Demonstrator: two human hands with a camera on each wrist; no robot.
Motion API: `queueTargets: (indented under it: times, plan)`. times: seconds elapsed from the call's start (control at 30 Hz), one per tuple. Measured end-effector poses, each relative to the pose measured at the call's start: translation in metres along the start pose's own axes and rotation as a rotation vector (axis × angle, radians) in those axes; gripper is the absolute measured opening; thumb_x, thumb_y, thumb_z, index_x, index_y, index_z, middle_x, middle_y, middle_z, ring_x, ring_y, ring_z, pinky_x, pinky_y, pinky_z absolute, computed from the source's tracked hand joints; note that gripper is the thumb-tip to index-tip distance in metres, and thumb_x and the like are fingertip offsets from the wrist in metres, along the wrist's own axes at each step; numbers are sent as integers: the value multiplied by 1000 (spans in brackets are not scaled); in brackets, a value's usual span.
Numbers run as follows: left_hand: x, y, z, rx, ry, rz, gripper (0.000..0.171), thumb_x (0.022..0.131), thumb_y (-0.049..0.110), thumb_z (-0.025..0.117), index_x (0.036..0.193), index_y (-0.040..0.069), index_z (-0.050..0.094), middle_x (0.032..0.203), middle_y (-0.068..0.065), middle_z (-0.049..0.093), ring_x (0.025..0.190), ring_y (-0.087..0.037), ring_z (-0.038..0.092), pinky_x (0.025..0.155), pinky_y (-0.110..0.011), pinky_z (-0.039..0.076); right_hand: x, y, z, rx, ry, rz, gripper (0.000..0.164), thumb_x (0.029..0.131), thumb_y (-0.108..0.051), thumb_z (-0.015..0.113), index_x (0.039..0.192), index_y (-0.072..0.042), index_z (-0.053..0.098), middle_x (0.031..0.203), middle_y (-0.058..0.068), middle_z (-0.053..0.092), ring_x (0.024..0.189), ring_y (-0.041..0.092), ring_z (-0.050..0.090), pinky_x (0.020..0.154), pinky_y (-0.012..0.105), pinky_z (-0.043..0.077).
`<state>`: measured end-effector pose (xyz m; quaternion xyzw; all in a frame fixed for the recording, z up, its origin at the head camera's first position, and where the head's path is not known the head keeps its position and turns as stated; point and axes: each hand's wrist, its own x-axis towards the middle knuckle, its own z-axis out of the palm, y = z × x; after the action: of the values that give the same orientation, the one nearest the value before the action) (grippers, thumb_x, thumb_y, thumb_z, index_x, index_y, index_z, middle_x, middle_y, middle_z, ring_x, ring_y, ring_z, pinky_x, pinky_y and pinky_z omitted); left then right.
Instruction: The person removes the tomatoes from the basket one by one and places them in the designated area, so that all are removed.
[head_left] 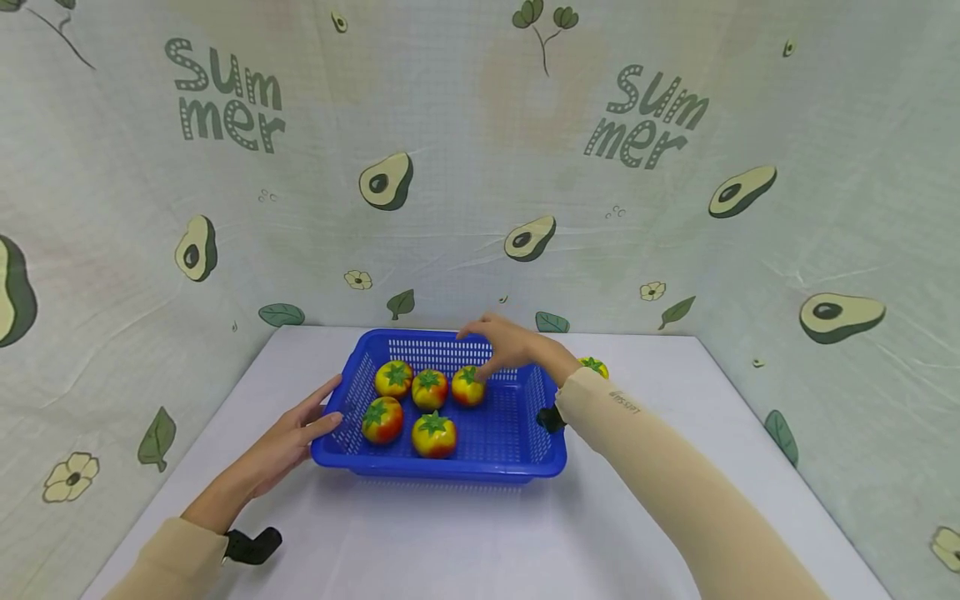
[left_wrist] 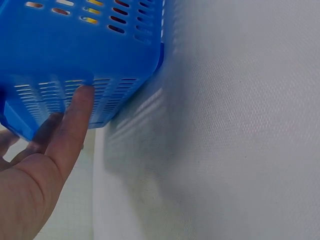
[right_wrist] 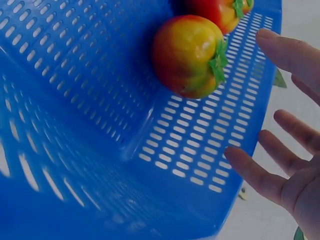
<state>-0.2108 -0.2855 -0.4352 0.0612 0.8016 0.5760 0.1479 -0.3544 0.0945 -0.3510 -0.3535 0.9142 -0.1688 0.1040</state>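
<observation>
A blue plastic basket (head_left: 438,468) with slotted walls holds several round yellow-and-red fruits with green leafy tops, which look like tomatoes or persimmons. My left hand (head_left: 288,437) is at the basket's left side, its fingers extended. In the left wrist view, the thumb of that hand touches the slotted blue wall (left_wrist: 75,55) from outside. Over the back of the basket is my right hand (head_left: 504,343), fingers spread and holding nothing. Nearest to it is the rightmost fruit in the back row (head_left: 468,387). The right wrist view shows a fruit (right_wrist: 187,56) apart from the fingers.
Another fruit (head_left: 595,366) lies outside the basket to the right, partly hidden by my right forearm. The basket stands on a white table (head_left: 420,542). Cloth printed with avocados (head_left: 386,181) hangs behind and at both sides.
</observation>
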Motion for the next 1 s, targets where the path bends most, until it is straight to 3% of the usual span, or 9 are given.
queueTargets:
  times: [0.37, 0.83, 1.0]
  plan:
    - [0, 0, 0, -1, -1, 4, 78, 112, 39, 54, 173, 32, 6, 172, -32, 15, 150, -56, 36, 112, -61, 48, 3, -2, 9, 13, -90, 22, 70, 90, -22, 87, 154, -17, 57, 156, 15, 51, 143, 35, 48, 119, 55, 44]
    - [0, 0, 1, -5, 8, -1, 78, 112, 38, 54, 173, 31, 7, 171, -32, 17, 149, -56, 38, 112, -60, 49, 12, 7, 24, 156, -143, 66, 65, 93, -16, 84, 152, -18, 58, 158, 16, 52, 145, 36, 49, 119, 57, 44]
    - [0, 1, 0, -10, 3, 1, 78, 112, 38, 53, 173, 31, 6, 173, -32, 14, 151, -56, 35, 113, -60, 48, 14, 7, 27, 175, -161, 77, 62, 93, -15, 84, 150, -18, 60, 159, 11, 52, 149, 35, 45, 122, 56, 40]
